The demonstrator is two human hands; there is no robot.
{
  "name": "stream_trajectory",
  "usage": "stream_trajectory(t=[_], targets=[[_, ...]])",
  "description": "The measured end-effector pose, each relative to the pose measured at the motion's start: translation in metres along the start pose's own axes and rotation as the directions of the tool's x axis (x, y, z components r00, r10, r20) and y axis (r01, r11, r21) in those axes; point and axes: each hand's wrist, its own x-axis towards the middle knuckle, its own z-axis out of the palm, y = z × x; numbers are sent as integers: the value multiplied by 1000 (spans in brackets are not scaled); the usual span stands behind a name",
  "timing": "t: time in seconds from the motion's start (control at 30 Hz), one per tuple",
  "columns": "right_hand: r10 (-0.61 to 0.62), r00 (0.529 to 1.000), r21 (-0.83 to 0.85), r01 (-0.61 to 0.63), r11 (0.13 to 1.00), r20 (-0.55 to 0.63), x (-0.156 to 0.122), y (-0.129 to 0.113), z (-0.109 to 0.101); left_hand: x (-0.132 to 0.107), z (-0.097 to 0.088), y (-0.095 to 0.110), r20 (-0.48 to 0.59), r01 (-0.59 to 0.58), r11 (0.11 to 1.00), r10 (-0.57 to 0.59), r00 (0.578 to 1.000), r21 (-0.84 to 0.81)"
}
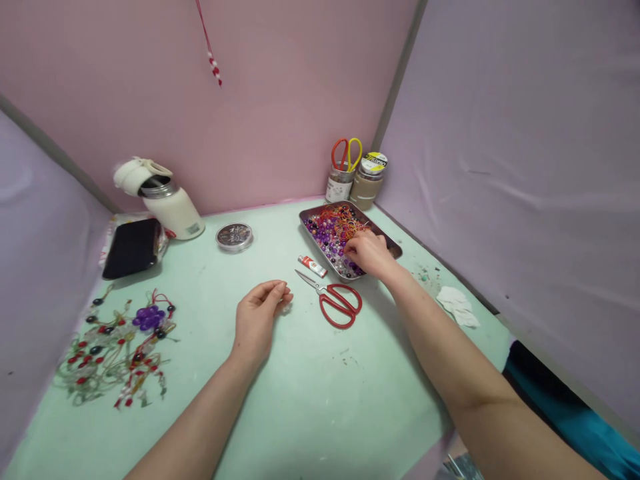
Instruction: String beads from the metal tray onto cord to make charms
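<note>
My right hand (pixel 369 253) reaches into a metal tray (pixel 389 241) of purple, clear and dark beads and orange and red rings; its fingers are curled down among the beads, and what they pinch is hidden. My left hand (pixel 260 315) rests on the green table (pixel 310 400) near the middle, fingers curled together with the tips touching around something small and clear that I cannot name. Red-handled scissors (pixel 336 301) lie between the two hands. A small red-and-white tube (pixel 313 265) lies beside the tray.
Beaded cord ornaments (pixel 117 347) lie at the left. At the back stand a white flask (pixel 167 200), a black pouch (pixel 133 247), a round spool tin (pixel 234 236), a jar holding scissors (pixel 343 175) and a second jar (pixel 369 177). White paper scraps (pixel 457 305) lie right.
</note>
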Motion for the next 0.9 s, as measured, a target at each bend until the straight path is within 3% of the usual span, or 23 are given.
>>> stream_trajectory(t=[0.27, 0.63, 0.77, 0.9], targets=[[-54, 996, -64, 59, 996, 74, 5, -5, 7, -2, 2, 3, 28, 78, 997, -77, 997, -18], [-52, 996, -63, 57, 996, 76, 7, -8, 11, 2, -2, -2, 51, 94, 995, -93, 994, -11], [-18, 1000, -6, 18, 1000, -15, 3, -5, 2, 2, 0, 1, 48, 110, 994, -109, 993, -16], [-2, 983, 253, 49, 966, -185, -6, -8, -10, -2, 2, 4, 69, 149, 989, -147, 987, -24]])
